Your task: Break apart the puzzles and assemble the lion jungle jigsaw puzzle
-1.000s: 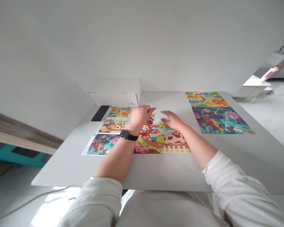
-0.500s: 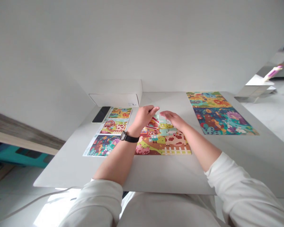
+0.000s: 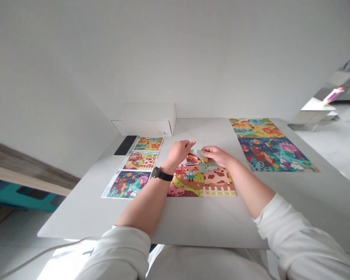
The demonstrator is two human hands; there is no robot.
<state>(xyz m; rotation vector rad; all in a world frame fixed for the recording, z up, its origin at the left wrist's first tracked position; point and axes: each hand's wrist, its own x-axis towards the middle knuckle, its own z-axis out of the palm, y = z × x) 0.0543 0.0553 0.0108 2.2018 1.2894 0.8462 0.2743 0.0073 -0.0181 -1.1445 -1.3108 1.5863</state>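
Across the white table (image 3: 198,221), below a white wall (image 3: 175,50), a white box (image 3: 142,125), a black phone (image 3: 125,145), a 3-picture sheet (image 3: 140,161) and a partly built farm jigsaw (image 3: 202,184) are laid out. A pale green piece (image 3: 196,154) is pinched above the jigsaw by the curled fingers of the right hand (image 3: 217,155), the grip partly hidden; the fingers of the left hand (image 3: 179,152) are held together, empty.

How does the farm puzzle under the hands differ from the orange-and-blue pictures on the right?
The farm puzzle is unfinished at its far edge; the orange-and-blue pictures look complete. The farm puzzle is one scene with a cow and fence; the pictures are two stacked panels. Both lie flat on the white table, brightly coloured.
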